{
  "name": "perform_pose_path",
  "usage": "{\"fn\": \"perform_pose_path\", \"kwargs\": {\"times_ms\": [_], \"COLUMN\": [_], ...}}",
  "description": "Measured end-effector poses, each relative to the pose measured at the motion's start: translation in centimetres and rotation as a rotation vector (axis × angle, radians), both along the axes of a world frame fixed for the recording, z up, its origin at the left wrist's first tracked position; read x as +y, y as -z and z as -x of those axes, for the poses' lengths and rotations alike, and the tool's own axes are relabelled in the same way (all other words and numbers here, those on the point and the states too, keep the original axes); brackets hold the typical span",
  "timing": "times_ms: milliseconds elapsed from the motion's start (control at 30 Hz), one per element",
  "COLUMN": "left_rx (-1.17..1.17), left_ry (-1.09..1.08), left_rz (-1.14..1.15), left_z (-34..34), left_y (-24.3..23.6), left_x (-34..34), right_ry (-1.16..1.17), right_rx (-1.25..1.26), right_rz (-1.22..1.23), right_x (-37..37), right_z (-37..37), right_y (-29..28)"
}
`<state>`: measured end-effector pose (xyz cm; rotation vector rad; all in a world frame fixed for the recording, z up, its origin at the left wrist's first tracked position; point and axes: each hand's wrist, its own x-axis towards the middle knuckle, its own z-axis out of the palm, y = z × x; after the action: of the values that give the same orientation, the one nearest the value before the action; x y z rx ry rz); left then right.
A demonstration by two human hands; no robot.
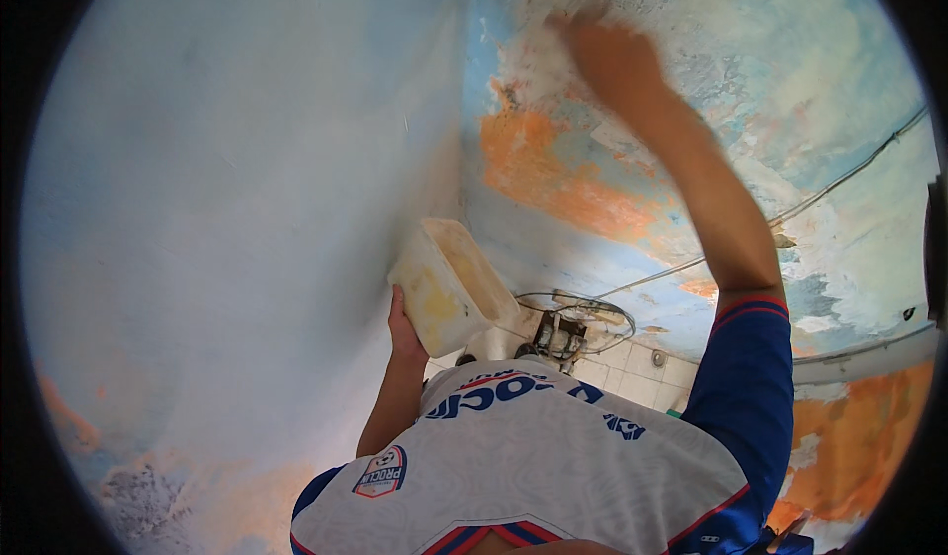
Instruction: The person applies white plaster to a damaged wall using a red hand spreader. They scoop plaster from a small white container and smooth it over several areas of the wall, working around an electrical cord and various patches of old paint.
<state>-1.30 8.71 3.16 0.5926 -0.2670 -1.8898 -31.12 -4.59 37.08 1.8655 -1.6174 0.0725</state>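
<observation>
My left hand (403,326) holds a cream, rectangular plastic tub (449,283) by its underside, close to the corner where two walls meet. The tub is stained yellow and tilted, its open side facing right. My right hand (604,49) is raised high against the peeling blue and orange wall (553,170). It is blurred by motion, so whether it holds anything cannot be made out.
A smooth pale blue wall (247,180) fills the left side. Below the tub lie a coil of cable (578,310) and a small device on white floor tiles (632,377). A thin cable (839,180) runs along the right wall.
</observation>
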Motion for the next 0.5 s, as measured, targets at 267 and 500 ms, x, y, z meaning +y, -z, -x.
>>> {"fn": "perform_pose_path", "kwargs": {"times_ms": [267,500], "left_rx": [-0.041,-0.027], "left_ry": [0.022,0.001], "left_rz": [-0.011,-0.020], "left_z": [1.5,0.6], "left_y": [-0.1,0.5], "left_x": [-0.1,0.5], "right_ry": [-0.009,-0.130], "right_rx": [0.019,0.182], "right_rz": [0.168,0.237], "right_x": [-3.3,-0.9], "right_z": [4.0,0.9], "right_y": [1.7,0.8]}}
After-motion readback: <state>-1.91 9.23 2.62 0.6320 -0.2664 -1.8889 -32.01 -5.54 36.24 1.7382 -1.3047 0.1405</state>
